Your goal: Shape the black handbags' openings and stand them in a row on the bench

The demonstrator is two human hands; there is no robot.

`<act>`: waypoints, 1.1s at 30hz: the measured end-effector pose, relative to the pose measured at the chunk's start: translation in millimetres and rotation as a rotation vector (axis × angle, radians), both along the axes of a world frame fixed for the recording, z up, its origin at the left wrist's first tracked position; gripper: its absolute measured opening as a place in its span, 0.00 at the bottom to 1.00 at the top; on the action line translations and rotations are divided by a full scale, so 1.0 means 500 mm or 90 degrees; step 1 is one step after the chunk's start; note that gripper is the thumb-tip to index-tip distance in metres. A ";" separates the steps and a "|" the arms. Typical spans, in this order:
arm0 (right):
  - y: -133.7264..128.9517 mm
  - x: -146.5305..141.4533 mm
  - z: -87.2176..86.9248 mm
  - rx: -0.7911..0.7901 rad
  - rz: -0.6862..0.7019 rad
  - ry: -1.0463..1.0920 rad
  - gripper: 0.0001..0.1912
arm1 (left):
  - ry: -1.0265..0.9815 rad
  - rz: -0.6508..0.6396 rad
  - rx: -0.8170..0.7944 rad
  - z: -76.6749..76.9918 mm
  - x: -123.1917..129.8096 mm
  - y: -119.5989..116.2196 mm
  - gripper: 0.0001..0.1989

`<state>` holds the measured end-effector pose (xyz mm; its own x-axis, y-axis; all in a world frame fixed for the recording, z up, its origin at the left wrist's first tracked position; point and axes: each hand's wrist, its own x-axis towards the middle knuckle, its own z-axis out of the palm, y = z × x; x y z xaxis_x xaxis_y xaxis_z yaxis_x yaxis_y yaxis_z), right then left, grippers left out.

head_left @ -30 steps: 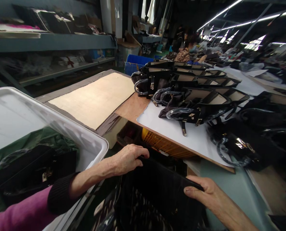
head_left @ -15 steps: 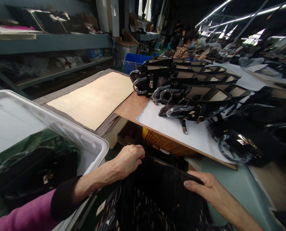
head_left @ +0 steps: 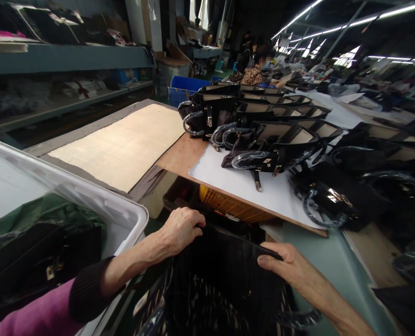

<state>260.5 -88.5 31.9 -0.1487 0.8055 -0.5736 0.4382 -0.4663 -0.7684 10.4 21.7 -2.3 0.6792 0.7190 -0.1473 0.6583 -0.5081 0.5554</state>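
Note:
A black bag [head_left: 228, 266] hangs open at the bottom middle, its patterned lining facing me. My left hand [head_left: 183, 231] pinches the bag's upper left corner. On the right part of the same rim, my right hand [head_left: 284, 263] grips the edge, thumb on the near side and fingers behind. A plastic-wrapped handle [head_left: 300, 319] shows below my right hand. Several black handbags [head_left: 280, 140] with wrapped handles and gold clasps stand in rows on the table beyond.
At left, a white bin [head_left: 137, 217] holds a black bag [head_left: 25, 266] on green cloth. A cream sheet [head_left: 123, 144] covers the table's left part. A yellow crate [head_left: 228, 205] sits underneath. A person [head_left: 252, 74] is behind the bags.
The table, bins and bags have shifted left in the view. Both hands keep their hold on the bag's rim, with little change in pose.

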 end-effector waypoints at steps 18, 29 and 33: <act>0.002 -0.056 0.014 0.214 0.045 -0.476 0.10 | -0.044 0.104 -0.109 0.014 0.038 -0.008 0.06; 0.028 -0.129 -0.034 0.426 0.183 -0.731 0.07 | -0.026 0.149 -0.115 0.019 0.050 -0.018 0.05; 0.046 -0.143 -0.052 0.444 0.181 -0.726 0.07 | -0.014 0.152 -0.124 0.023 0.050 -0.018 0.05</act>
<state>188.9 -65.3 6.0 -0.0785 0.9967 0.0206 0.9960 0.0775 0.0440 35.5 12.7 9.3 0.4994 0.8183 -0.2845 0.7326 -0.2236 0.6428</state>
